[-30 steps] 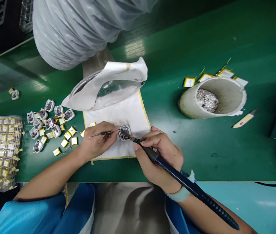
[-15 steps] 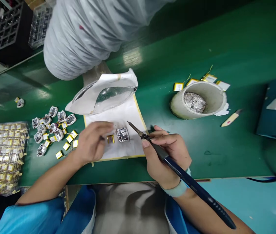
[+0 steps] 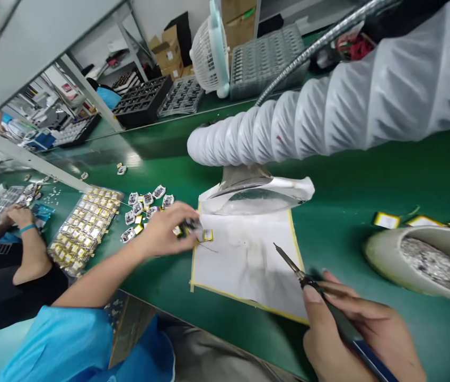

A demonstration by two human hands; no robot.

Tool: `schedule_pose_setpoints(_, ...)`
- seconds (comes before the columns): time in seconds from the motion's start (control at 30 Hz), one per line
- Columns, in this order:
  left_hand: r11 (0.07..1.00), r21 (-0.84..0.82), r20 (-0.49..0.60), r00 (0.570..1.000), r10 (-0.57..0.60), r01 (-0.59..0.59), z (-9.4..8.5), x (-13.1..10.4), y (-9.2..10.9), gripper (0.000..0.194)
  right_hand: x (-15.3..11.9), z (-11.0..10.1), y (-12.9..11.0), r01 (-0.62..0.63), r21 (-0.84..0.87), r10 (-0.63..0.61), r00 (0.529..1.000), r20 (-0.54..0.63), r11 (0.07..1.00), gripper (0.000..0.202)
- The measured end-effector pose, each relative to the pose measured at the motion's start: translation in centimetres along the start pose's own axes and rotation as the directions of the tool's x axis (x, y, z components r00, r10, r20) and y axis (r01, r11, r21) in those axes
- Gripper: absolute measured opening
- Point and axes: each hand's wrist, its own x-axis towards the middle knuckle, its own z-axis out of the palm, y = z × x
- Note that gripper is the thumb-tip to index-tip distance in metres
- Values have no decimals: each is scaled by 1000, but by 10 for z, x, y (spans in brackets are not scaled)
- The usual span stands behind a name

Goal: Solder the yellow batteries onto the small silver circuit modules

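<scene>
At the left edge of a white sheet [image 3: 232,270] with a yellow border, my left hand [image 3: 169,231] grips a small white-cased circuit module [image 3: 193,227], slightly blurred. A yellow-edged battery [image 3: 208,235] hangs or lies just right of it, with a thin wire near it. My right hand [image 3: 352,323] is wrapped round a soldering iron [image 3: 336,313], its tip pointing up and left over the sheet's right side. Several more white modules [image 3: 159,192] are grouped beyond my left hand, with small batteries among them.
A grey ribbed duct [image 3: 308,122] with a clear hood [image 3: 260,196] hangs behind the sheet. At the right stands a round pot [image 3: 384,260] of metallic scraps, batteries [image 3: 387,220] behind it. A tray of batteries [image 3: 85,228] lies left. A co-worker's hands [image 3: 20,215] are farther left.
The view has swung left and up. My left hand has taken hold of the module and moved it from the sheet's middle to its left edge. My right hand still holds the iron.
</scene>
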Motion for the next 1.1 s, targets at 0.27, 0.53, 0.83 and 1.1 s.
schedule_pose_setpoints(0.27, 906, 299, 92, 936, -340, 300, -32, 28, -92, 34, 3, 4, -1, 32, -25, -33, 999, -31, 999, 51)
schedule_pose_setpoints(0.53, 853, 475, 268, 888, -373, 215, -5, 8, -48, 37, 3, 9, -3, 172, -21, -173, 982, -76, 985, 29)
schedule_pose_setpoints(0.83, 982, 177, 279, 954, -111, 63, 47, 14, 82, 32, 10, 6, -11, 267, 1, -266, 961, -75, 964, 20)
schedule_pose_setpoints(1.1, 969, 145, 180, 957, -227, 202, 70, 40, 97, 31, 11, 5, -13, 244, 51, -238, 965, -106, 968, 18)
